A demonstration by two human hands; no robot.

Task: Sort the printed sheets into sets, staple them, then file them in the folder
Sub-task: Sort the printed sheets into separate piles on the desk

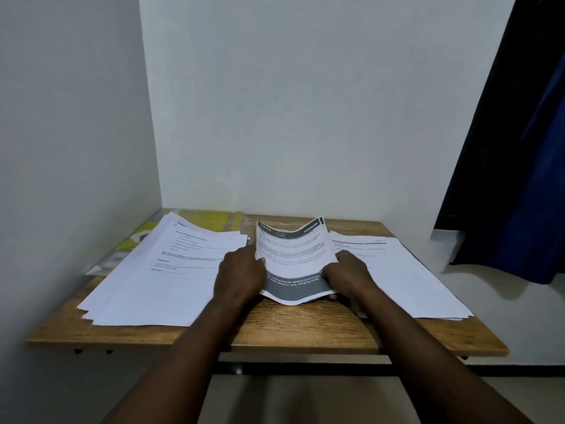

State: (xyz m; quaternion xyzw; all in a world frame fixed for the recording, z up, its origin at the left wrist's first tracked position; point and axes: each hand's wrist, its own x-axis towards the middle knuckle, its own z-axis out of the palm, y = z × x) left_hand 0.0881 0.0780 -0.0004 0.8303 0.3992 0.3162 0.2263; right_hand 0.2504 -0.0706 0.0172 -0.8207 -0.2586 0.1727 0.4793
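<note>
A small set of printed sheets [293, 258] with grey bands at top and bottom stands bowed over the middle of the wooden table [305, 328]. My left hand [238, 273] grips its left edge and my right hand [348, 273] grips its right edge. A fanned pile of white printed sheets [159, 276] lies on the left. Another pile of sheets [403, 276] lies on the right, partly under my right hand. A yellow folder [211, 220] in a clear sleeve lies at the back left, mostly under the left pile. No stapler shows.
White walls close in the table at the back and left. A dark blue curtain [519, 179] hangs at the right beside a pale ledge [504, 289]. The table's front edge is near my forearms.
</note>
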